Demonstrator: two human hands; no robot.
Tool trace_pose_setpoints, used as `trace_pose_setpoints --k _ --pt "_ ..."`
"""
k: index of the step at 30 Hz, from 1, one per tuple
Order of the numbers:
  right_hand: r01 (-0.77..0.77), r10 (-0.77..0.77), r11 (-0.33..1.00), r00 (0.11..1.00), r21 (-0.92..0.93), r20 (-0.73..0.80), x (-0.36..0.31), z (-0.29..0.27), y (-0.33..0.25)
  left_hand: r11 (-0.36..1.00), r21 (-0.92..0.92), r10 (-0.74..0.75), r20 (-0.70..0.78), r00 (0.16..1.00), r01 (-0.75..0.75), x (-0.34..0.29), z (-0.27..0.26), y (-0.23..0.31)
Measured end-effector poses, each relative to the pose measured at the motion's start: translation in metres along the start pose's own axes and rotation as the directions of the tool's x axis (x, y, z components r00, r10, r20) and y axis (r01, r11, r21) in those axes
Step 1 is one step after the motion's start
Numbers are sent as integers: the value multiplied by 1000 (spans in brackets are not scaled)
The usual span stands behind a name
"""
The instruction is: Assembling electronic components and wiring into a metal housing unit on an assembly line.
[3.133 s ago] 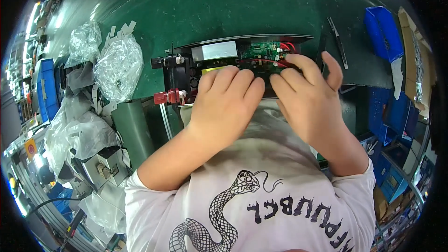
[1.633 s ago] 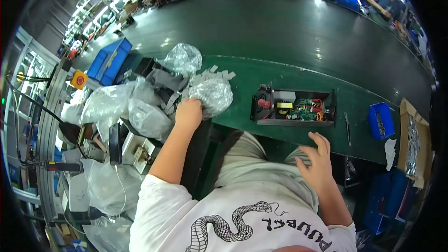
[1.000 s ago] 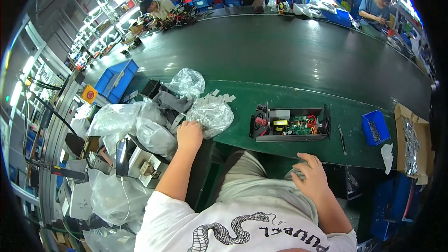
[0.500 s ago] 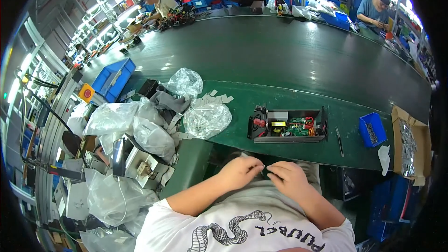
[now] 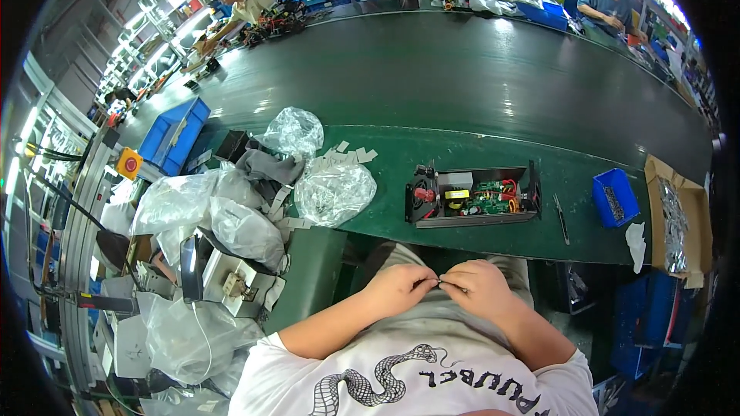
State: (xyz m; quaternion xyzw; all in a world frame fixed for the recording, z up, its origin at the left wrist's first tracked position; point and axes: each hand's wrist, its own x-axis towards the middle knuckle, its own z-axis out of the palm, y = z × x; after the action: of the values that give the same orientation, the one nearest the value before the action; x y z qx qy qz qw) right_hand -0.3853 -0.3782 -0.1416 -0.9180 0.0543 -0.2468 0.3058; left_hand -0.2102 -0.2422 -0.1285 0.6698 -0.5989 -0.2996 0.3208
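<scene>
My left hand [image 5: 399, 288] and my right hand [image 5: 476, 288] meet in front of my body, below the bench edge. The fingertips of both are pinched together around a tiny dark piece [image 5: 439, 281], too small to name. On the green bench beyond them rests an open black metal case [image 5: 476, 222] with a green circuit board [image 5: 487, 202], a yellow-labelled part and red wires inside. A fan sits at the case's left end. To its right lies a pair of slim dark tweezers or a similar thin tool [image 5: 561, 219].
Right of the case stand a blue bin [image 5: 615, 197] of small screws and a cardboard box [image 5: 697, 219] of shiny metal parts. Clear plastic bags [image 5: 335, 192] crowd the left, near a phone [image 5: 190, 268]. Beyond runs a dark conveyor belt [image 5: 401, 69], with several people working across it.
My hands have come closer, and the right fingers now close onto the tiny piece beside the left fingertips. The view has shifted slightly. Across the belt, the person at left reaches out an arm.
</scene>
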Motion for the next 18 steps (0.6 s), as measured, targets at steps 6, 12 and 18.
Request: trace_pose_setpoints --k 6,12,18 --pt "-92 89 991 996 99 28 1 11 -1 994 96 61 0 998 -61 -5 4 -9" --pt "-191 169 966 976 -174 -135 7 21 34 973 231 20 -83 996 0 4 1 -18" --pt "-217 93 906 940 -364 -329 34 29 69 934 355 78 -125 989 -29 6 5 -60"
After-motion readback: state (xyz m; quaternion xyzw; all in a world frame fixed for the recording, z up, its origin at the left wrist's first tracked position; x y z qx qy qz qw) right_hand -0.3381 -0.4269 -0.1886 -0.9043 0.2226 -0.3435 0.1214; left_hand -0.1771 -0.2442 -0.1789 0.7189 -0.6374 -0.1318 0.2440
